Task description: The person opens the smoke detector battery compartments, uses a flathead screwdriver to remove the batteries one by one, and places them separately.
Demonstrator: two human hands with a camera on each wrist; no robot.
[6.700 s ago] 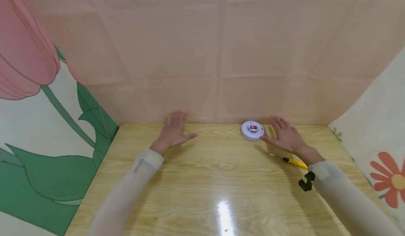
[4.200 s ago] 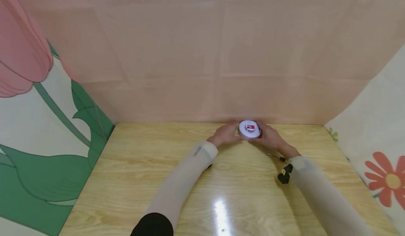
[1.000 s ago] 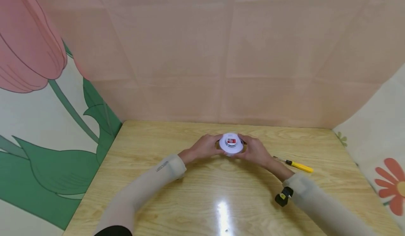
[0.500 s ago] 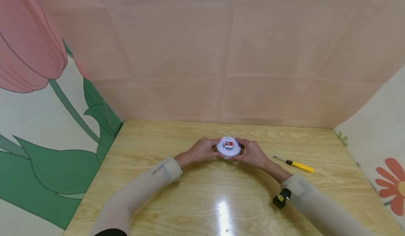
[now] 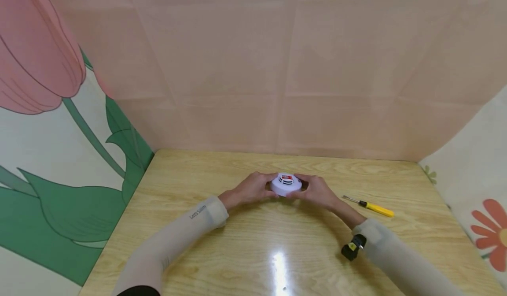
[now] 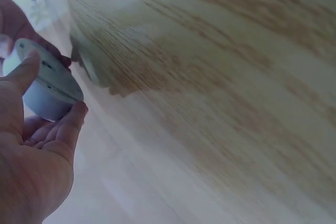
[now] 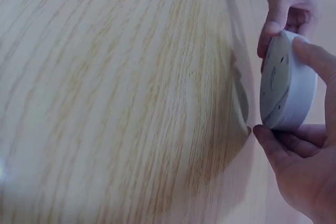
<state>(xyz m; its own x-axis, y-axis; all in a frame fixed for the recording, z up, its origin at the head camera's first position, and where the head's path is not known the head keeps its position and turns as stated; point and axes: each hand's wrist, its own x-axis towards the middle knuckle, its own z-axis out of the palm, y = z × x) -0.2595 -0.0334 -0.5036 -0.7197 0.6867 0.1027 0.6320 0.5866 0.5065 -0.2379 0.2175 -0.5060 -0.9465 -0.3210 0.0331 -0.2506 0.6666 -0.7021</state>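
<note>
A round white smoke detector (image 5: 281, 188) with a red label and dark slots on its raised centre is held between both hands, above the table. My left hand (image 5: 253, 187) grips its left side, thumb on the near edge and fingers at the far edge. From the other side my right hand (image 5: 317, 192) grips it the same way. Both wrist views show the smoke detector (image 6: 44, 100) (image 7: 302, 93) lifted off the wood, its flat underside with small holes facing the table. A screwdriver (image 5: 374, 208) with yellow handle lies right of my right hand, untouched.
The wood-grain table (image 5: 222, 260) carries a bright light reflection near its front. A plain pinkish-brown cloth (image 5: 237, 67) hangs along the back edge. Patterned cloths with a tulip (image 5: 35, 53) and a red flower (image 5: 491, 230) flank the table left and right.
Both hands, first spread apart, closed on the smoke detector at the back edge and brought it left and nearer. Over the last half second it has tilted a little; the screwdriver stayed put.
</note>
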